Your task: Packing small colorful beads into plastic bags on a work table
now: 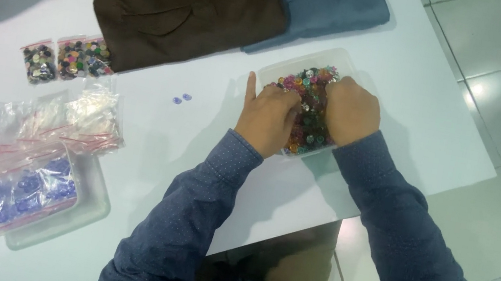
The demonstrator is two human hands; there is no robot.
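The white bench (152, 116) carries everything here. At its far edge lie two folded garments side by side and touching, a brown one (185, 5) and a grey-blue one (330, 0). At the near left corner stands a clear plastic tray (83, 214), and in it rests a zip bag of blue-violet buttons (29, 191); more clear zip bags (61, 121) with pale contents lie piled over the tray's far edge. Near the right side stands a second clear plastic tub (277, 70), full of mixed coloured buttons (309, 113). Both hands are inside this tub. The left hand (267, 117) presses on the buttons with its index finger stretched out over the rim; the right hand (350, 110) is clenched into the pile, but I cannot tell if it grasps any button. Beside the brown garment lie two small bags of dark mixed buttons (66, 58). Two loose violet buttons (182, 98) lie on the bench, left of the tub.
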